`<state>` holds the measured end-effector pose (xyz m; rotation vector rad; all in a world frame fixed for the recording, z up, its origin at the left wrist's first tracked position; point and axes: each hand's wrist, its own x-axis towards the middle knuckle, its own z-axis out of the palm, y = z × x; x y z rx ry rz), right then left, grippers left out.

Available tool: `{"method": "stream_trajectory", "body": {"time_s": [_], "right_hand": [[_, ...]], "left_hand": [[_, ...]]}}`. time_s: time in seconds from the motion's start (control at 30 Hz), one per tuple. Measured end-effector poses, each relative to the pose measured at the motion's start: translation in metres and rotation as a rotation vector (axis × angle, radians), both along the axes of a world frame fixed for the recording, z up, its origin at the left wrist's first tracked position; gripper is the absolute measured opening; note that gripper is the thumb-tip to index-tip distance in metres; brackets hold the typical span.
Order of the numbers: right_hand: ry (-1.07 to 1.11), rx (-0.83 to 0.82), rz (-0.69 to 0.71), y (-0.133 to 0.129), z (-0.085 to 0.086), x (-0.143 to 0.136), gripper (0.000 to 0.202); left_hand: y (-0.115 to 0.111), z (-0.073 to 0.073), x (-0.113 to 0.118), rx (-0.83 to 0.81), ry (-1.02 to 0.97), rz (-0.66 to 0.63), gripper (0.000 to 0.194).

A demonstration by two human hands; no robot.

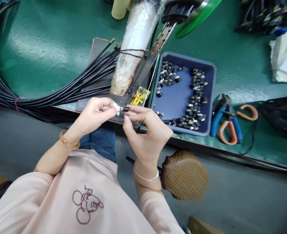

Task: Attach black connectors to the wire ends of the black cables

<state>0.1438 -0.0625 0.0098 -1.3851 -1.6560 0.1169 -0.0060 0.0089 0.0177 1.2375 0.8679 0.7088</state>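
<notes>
My left hand (98, 112) pinches a small white wad (117, 109) in its fingertips. Just right of the wad is a small black connector (125, 109) with metal pins toward it. My right hand (145, 128) holds the connector's black end between thumb and fingers. Both hands are at the table's front edge, below a plastic-wrapped cylinder (131, 48) and a yellow piece (140, 96). To the right, a blue tray (174, 97) holds several similar black connectors.
A bundle of black cables (36, 103) runs in from the left. Pliers (225, 107) and orange-handled scissors (227, 130) lie right of the tray. A round woven stool (186, 175) stands below the table edge. White papers (286, 58) are at the right.
</notes>
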Motion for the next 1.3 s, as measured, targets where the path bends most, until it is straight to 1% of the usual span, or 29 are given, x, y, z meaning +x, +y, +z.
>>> {"method": "stream_trajectory", "body": {"time_s": [0.1,0.2,0.4,0.57,0.77,0.9,1.03,1.1,1.17,1.23,1.3], "right_hand": [[-0.009,0.016,-0.005,0.000,-0.002,0.001,0.013],[-0.032,0.047,-0.026,0.003,-0.004,0.000,0.012],[-0.075,0.080,-0.068,0.011,-0.002,-0.002,0.011],[-0.095,0.108,-0.071,0.012,0.002,-0.002,0.011],[-0.150,0.105,-0.016,0.007,0.001,0.000,0.013],[-0.142,0.086,0.005,0.006,-0.002,0.001,0.013],[-0.086,0.086,0.001,0.003,-0.004,0.002,0.012],[-0.039,0.070,-0.016,0.001,-0.005,0.003,0.009],[0.069,0.055,-0.053,-0.001,-0.005,0.002,0.005],[0.213,0.107,-0.105,-0.003,-0.003,0.001,0.005],[0.309,0.275,-0.167,-0.005,0.000,0.001,0.011]], "left_hand": [[-0.003,-0.003,-0.002,0.027,0.050,-0.007,0.020],[-0.004,-0.003,-0.002,0.084,0.092,-0.012,0.021],[-0.003,0.002,0.003,0.246,0.195,0.004,0.023],[-0.001,0.006,0.004,0.270,0.196,0.013,0.023],[0.001,0.001,-0.001,0.166,0.116,-0.032,0.025],[-0.001,-0.002,-0.004,0.142,0.139,-0.036,0.026],[-0.004,0.000,-0.002,0.115,0.110,-0.031,0.023],[-0.007,0.002,-0.001,0.065,0.056,-0.036,0.024],[-0.010,0.004,0.000,-0.014,-0.003,-0.049,0.027],[-0.013,0.005,-0.001,-0.086,-0.050,-0.073,0.030],[-0.016,0.003,-0.003,-0.124,-0.071,-0.095,0.030]]}}
